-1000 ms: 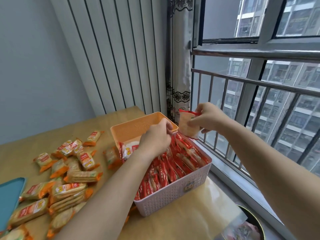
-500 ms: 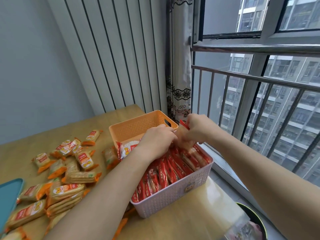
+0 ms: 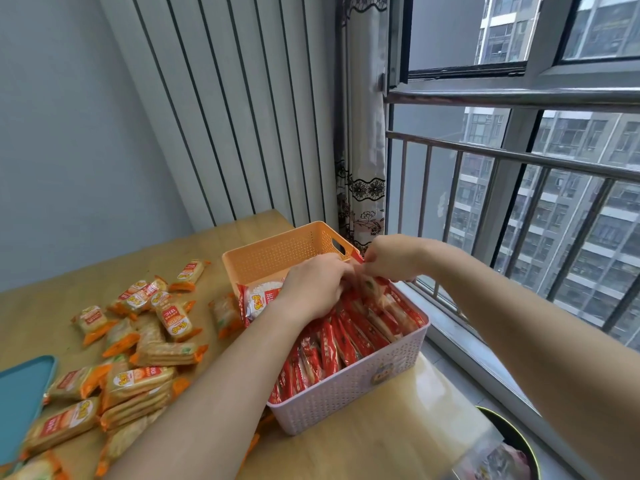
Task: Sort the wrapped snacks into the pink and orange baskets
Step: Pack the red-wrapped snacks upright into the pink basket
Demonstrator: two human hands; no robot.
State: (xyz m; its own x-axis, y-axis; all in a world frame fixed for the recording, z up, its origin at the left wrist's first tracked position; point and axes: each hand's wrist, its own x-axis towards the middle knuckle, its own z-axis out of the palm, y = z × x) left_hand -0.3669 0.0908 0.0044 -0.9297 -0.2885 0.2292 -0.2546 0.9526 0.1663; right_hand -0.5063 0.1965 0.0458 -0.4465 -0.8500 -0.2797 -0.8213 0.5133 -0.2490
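Observation:
A pink basket [image 3: 349, 393] stands near the table's right edge, packed with red-wrapped snacks [image 3: 346, 337]. Behind it is an orange basket [image 3: 277, 252], its inside mostly hidden. My right hand [image 3: 394, 258] pinches a red-wrapped snack [image 3: 369, 284] by its top edge and holds it upright in the far end of the pink basket. My left hand [image 3: 313, 285] has its fingers curled down among the red snacks beside it; what they hold is hidden. Several orange-wrapped snacks [image 3: 138, 344] lie scattered on the table at the left.
A teal tray [image 3: 20, 400] lies at the left edge. The wooden table [image 3: 363, 452] ends close to a window with a metal railing [image 3: 519, 157]. A dark round bin [image 3: 512, 448] sits low at the right. A curtain [image 3: 363, 150] hangs behind the baskets.
My right hand has lowered the red-wrapped snack from above the basket down into its far end. My left hand stayed among the red snacks.

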